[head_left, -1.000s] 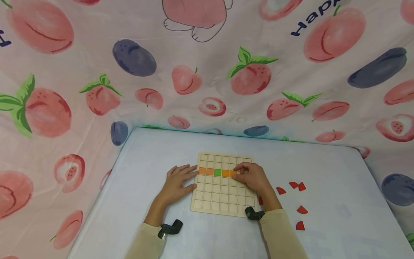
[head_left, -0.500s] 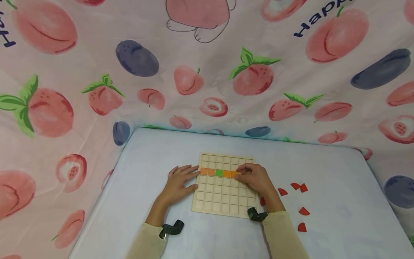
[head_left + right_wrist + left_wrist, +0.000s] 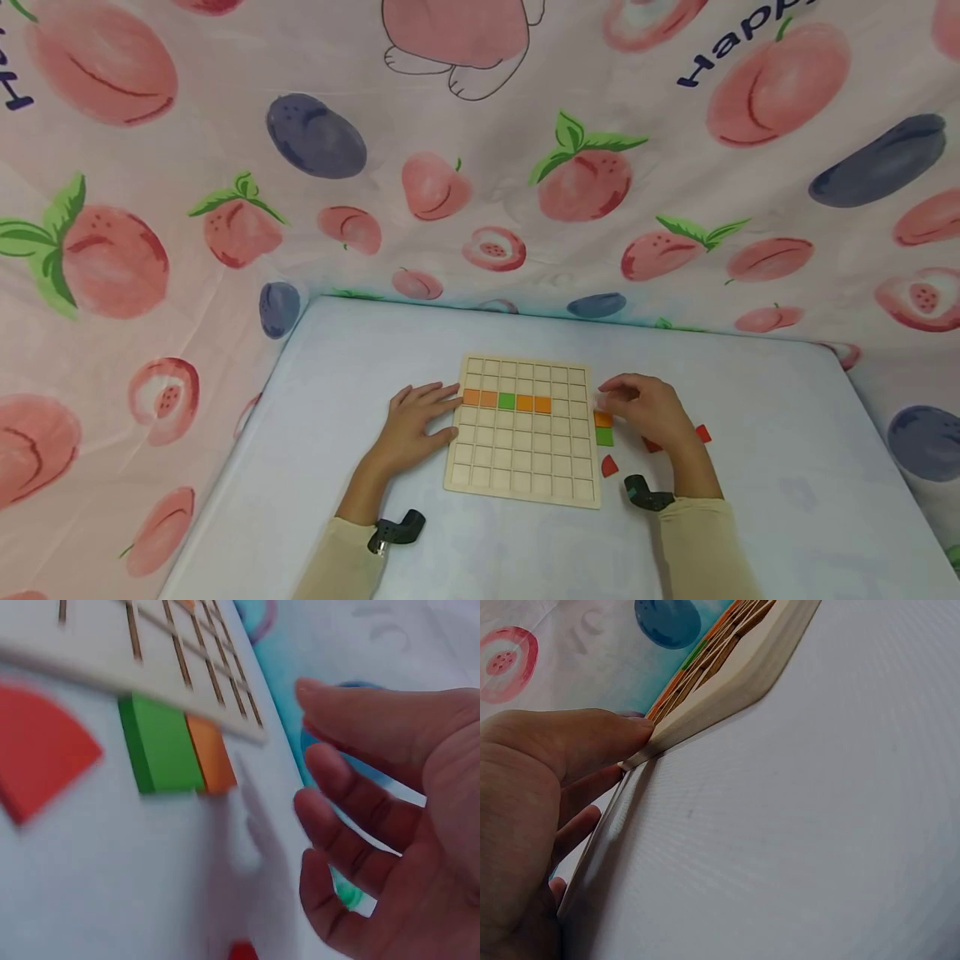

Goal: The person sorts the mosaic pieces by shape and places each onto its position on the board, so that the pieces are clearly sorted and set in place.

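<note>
Right hand (image 3: 651,410) hovered near loose orange tile (image 3: 603,420)
Fingers apart, empty; left hand (image 3: 411,423), fingers spread, touched grid board (image 3: 520,481).

A table (image 3: 262,500) fills the lower frame, with a cloth backdrop (image 3: 487,125) behind it across the top. On the table, at lower centre, lies a grid board (image 3: 525,458). Five tiles (image 3: 506,402) sit in its third row from the top, starting at the left end. The left hand (image 3: 416,425) touches its left edge. Just right of it, two loose tiles (image 3: 603,437) lie below the right hand's (image 3: 648,408) fingertips, a wedge (image 3: 609,466) beneath them.
</note>
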`<state>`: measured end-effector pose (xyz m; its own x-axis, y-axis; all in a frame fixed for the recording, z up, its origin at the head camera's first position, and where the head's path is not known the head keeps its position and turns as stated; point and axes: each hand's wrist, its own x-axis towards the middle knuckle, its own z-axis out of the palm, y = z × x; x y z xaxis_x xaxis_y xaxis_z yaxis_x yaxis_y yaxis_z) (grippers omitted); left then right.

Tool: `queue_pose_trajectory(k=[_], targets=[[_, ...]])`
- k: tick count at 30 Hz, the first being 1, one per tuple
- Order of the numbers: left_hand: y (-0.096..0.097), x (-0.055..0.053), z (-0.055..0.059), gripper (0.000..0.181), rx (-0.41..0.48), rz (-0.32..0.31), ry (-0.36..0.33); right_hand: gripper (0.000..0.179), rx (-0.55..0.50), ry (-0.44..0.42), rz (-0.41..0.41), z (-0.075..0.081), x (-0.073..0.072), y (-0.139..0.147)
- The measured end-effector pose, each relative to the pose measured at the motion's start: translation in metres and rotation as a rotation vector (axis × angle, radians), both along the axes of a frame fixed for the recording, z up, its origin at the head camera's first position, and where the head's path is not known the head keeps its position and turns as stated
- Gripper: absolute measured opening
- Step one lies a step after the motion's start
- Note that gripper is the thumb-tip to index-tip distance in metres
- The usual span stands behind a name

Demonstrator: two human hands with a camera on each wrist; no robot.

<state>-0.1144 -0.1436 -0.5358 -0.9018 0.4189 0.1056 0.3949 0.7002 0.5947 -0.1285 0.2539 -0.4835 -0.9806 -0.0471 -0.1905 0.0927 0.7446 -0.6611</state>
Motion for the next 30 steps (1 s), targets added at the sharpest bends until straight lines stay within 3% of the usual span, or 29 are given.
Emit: queue_pose_trajectory(k=[4,30], targets=[[0.0,0.0,0.0,0.051,-0.004,0.004,-0.004,0.029,0.069,-0.037,0.022,-0.005,0.0,0.01],[-0.001,0.0,-0.002,0.05,-0.002,-0.001,0.009,0.015,0.134,-0.046,0.06,-0.014,0.002,0.008]])
